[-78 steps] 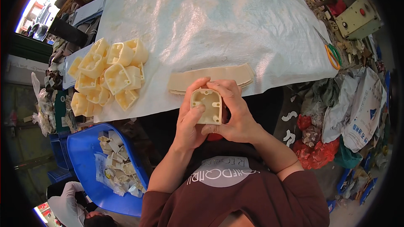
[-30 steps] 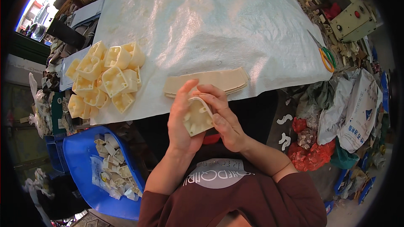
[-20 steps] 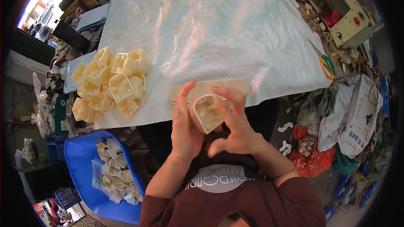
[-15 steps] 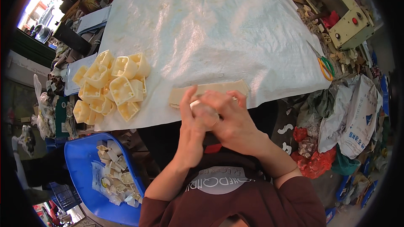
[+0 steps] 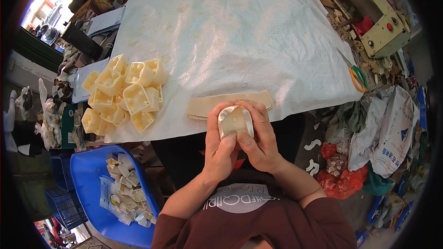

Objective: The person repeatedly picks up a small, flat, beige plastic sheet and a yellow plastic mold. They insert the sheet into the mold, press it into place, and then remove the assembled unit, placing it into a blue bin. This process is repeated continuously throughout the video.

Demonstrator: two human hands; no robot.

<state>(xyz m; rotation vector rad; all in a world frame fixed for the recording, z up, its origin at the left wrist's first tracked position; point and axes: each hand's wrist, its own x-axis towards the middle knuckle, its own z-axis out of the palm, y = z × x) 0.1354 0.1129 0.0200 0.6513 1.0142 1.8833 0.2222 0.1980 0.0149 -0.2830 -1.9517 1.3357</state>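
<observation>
Both hands are closed round one small cream plastic housing (image 5: pixel 236 122), held just off the table's near edge. Its shallow hollow face, with a rounded top and a pale rim, is turned up toward me. My left hand (image 5: pixel 218 140) grips its left side and my right hand (image 5: pixel 259 140) its right side, with both thumbs pressed at the bottom edge. Just beyond my fingers lies a stack of beige strips (image 5: pixel 230 97) on the white sheet. To the left sits a heap of yellowish hollow plastic housings (image 5: pixel 122 93).
White sheeting (image 5: pixel 221 32) covers the table. At its right edge lie scissors with orange and green handles (image 5: pixel 357 78). A blue tub (image 5: pixel 92 180) of cream parts stands lower left. Bags (image 5: pixel 385 129) crowd the right side, below a control box (image 5: pixel 386 32) with a red button.
The housing, mostly covered by my hands before, now shows its hollow face. My fingers have shifted from overlapping across it to gripping either side.
</observation>
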